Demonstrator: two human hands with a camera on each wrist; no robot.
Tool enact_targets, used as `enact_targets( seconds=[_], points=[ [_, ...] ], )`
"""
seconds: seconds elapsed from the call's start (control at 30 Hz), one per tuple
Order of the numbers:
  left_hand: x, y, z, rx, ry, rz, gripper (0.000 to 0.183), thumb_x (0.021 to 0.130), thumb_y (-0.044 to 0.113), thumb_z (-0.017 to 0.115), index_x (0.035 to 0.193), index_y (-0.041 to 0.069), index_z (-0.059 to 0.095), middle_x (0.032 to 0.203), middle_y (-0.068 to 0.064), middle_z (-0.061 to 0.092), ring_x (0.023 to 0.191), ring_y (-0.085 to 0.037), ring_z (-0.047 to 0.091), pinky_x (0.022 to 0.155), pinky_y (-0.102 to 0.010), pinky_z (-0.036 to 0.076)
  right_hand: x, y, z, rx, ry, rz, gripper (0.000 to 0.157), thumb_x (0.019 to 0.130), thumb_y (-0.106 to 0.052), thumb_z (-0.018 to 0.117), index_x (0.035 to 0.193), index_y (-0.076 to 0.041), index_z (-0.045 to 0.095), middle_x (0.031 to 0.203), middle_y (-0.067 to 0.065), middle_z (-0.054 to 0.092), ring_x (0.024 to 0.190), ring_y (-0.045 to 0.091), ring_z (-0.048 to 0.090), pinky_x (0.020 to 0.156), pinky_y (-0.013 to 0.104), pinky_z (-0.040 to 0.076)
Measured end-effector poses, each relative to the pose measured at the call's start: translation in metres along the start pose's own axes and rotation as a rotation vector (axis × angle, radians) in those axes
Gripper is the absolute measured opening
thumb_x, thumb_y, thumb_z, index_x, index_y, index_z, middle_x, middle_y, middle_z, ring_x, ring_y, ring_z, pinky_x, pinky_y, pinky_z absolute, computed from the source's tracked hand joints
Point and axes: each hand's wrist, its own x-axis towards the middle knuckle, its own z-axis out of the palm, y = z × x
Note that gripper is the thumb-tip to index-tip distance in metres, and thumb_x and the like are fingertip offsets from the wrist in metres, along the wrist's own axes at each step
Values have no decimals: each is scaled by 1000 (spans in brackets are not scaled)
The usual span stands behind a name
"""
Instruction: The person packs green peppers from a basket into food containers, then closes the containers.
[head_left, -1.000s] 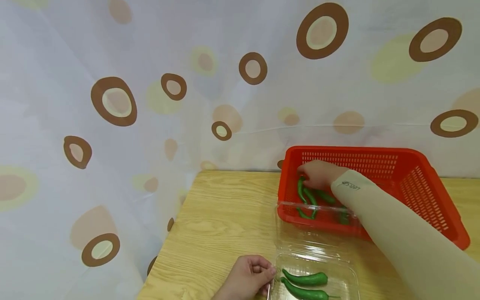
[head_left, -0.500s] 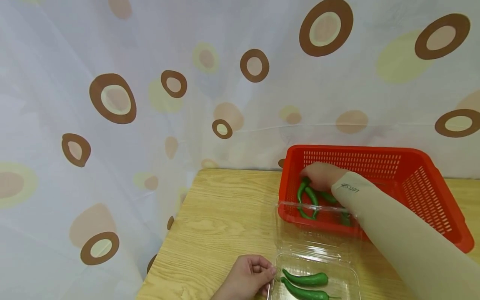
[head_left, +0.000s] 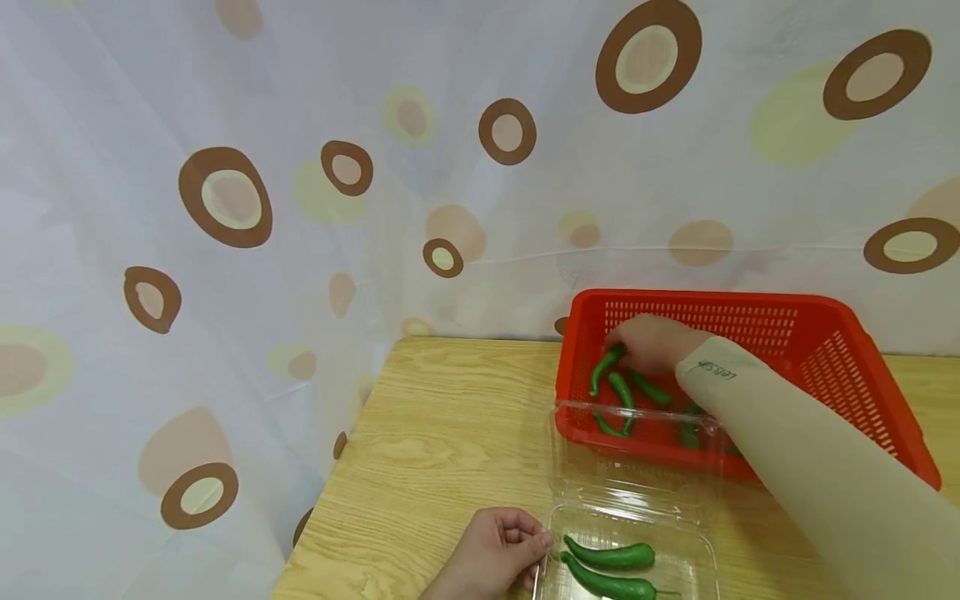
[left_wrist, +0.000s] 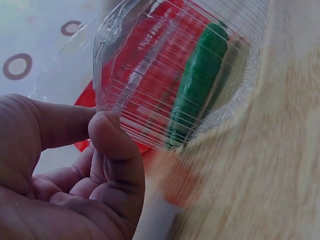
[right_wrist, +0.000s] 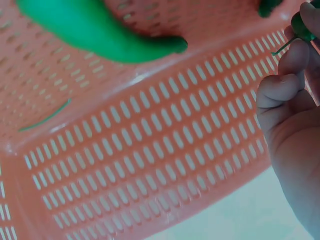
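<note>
My right hand (head_left: 651,342) reaches into a red plastic basket (head_left: 813,302) and pinches a green chili pepper (head_left: 609,363) near its stem end. In the right wrist view, part of that pepper (right_wrist: 302,26) shows between thumb and fingers. More green peppers (head_left: 649,390) lie on the basket floor below the hand. My left hand (head_left: 495,552) pinches the left rim of a clear plastic clamshell box (head_left: 686,567), thumb and forefinger on its edge in the left wrist view. Two green peppers (head_left: 611,557) lie side by side in the box; its lid (head_left: 633,479) stands open, overlapping the basket's front.
A wooden table (head_left: 435,417) carries the box and the basket, its left edge running diagonally toward me. Behind it hangs a patterned curtain (head_left: 315,233). A loose green stem (right_wrist: 46,119) lies in the basket in the right wrist view.
My right hand has lifted a pepper slightly off the others in the basket and shifted a little to the right. My left hand stays at the box rim.
</note>
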Motion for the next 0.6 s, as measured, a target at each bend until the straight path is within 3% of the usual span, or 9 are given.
enact_targets(
  seconds=[0.27,0.43,0.6],
  points=[
    [1,-6,2,25,8,18,14,98,5,70,95,-9,68,67,1,63,53,-6,55,51,-16,49,-28,-6,-24,-87,184,-92,22,91,-11,78,112,-14,76,102,-1,74,91,20,64,97,52,58],
    [1,-4,-1,92,3,42,18,98,8,70,96,-10,69,65,1,61,53,-7,55,50,-17,47,-52,-20,-48,-117,242,-68,24,92,-14,78,115,-13,76,106,0,75,89,19,64,91,49,60],
    [0,-2,-1,91,1,43,17,98,7,70,95,-9,69,65,1,60,53,-8,54,50,-17,46,-77,-34,-63,-151,287,-77,27,93,-19,78,118,-12,75,110,2,76,93,21,69,87,49,60]
  ],
)
